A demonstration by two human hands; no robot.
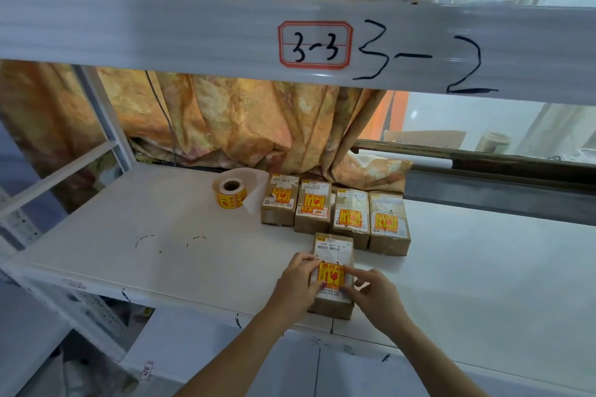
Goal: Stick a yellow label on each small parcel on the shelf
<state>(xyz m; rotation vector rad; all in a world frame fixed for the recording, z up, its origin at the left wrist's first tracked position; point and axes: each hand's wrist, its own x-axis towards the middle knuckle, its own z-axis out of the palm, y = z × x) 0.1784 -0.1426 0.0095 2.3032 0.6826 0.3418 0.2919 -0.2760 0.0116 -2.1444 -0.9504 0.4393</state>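
Note:
A small brown parcel [333, 250] lies near the front edge of the white shelf [161, 235]. On its top is a yellow label [331, 274] with red print. My left hand [298, 284] presses the label's left side and grips the parcel's left edge. My right hand [375, 296] holds the parcel's right side, thumb on the label's right edge. Behind it stands a row of several brown parcels [335, 213], each bearing a yellow label. A roll of yellow labels [230, 193] lies left of that row, with backing paper trailing off it.
The upper shelf beam [193, 32] marked "3-3" and "3-2" hangs overhead. An orange patterned curtain [242, 119] hangs behind the shelf. A white upright post [103, 116] stands at the left. A window sill [483, 155] runs at the back right.

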